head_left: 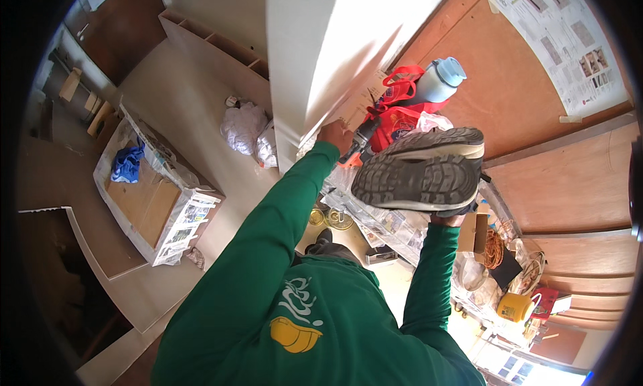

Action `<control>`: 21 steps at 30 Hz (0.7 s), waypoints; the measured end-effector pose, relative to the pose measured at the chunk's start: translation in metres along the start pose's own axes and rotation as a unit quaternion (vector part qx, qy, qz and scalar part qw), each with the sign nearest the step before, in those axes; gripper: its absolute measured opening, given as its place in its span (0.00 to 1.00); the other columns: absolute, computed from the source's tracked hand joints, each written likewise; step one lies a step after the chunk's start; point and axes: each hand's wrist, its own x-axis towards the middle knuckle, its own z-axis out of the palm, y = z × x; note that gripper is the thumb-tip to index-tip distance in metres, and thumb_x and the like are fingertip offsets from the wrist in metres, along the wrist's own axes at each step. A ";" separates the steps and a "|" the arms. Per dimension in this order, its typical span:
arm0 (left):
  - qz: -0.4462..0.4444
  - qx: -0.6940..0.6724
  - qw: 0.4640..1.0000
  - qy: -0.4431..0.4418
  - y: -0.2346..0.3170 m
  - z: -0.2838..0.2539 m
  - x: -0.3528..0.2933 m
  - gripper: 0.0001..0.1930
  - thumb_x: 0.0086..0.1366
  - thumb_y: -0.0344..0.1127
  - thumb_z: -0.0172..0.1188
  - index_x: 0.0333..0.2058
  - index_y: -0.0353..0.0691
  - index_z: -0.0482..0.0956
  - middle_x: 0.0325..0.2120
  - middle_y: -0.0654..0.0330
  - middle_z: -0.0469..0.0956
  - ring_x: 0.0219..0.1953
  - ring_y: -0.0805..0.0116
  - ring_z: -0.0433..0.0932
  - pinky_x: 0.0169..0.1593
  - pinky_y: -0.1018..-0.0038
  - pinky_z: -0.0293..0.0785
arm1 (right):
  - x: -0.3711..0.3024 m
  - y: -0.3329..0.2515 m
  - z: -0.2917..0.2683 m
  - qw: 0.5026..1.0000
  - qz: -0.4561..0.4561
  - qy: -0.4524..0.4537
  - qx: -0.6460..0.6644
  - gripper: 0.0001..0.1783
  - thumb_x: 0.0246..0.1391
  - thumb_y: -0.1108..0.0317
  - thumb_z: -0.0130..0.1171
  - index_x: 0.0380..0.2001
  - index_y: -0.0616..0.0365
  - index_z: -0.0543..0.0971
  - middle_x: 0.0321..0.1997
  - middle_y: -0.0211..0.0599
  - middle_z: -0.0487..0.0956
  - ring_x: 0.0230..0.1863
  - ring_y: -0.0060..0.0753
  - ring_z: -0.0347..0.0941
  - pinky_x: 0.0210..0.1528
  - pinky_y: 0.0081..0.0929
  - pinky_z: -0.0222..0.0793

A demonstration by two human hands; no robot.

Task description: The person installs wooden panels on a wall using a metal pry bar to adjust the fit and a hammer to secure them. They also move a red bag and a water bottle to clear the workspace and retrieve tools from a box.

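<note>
A pair of shoes point(422, 178) is held up with the dark, treaded soles turned toward me, one shoe partly behind the other. My right hand point(447, 220) grips them from below, its fingers mostly hidden behind the soles. Farther left, my left hand point(336, 137) is closed beside the white wall corner. Right against it lies a black and orange power drill point(364, 138); what the fingers hold, if anything, I cannot make out. Behind the drill is a red bag point(388, 126) with a pale blue bottle point(439, 79) standing by it.
A plastic-wrapped bench point(395, 228) runs below the shoes, with an open cardboard box point(473, 233), orange cord point(493, 249) and a yellow container point(514, 307) along it. At left stands a wrapped cabinet point(159, 242) with a blue cloth point(127, 164). Stuffed white bags point(244, 128) sit near the wall.
</note>
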 end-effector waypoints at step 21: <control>-0.026 0.127 0.991 0.045 0.135 -0.049 -0.063 0.32 0.38 0.63 0.72 0.25 0.36 0.78 0.23 0.53 0.79 0.27 0.54 0.81 0.34 0.60 0.76 | -0.083 -0.110 -0.098 0.984 -0.034 0.023 -0.172 0.24 0.60 0.61 0.51 0.57 0.61 0.70 0.57 0.42 0.75 0.56 0.42 0.72 0.61 0.40 0.67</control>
